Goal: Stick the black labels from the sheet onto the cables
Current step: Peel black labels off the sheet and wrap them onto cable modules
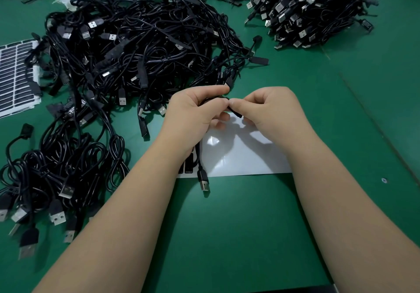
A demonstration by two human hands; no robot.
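My left hand point(195, 110) grips a black USB cable point(200, 165) whose plug end hangs down over the front edge of a white label sheet point(241, 156). My right hand point(268, 108) pinches a small black label point(236, 113) against the cable just beside my left fingertips. The sheet lies on the green table under both hands, mostly bare backing, with a few black labels point(188, 167) left at its left end, partly hidden by my left wrist.
A big tangle of black cables point(136, 49) fills the far left, with another pile point(52, 174) at the near left. A bundled heap of cables point(313, 8) sits at the far right. A second label sheet point(16, 76) lies at the left edge.
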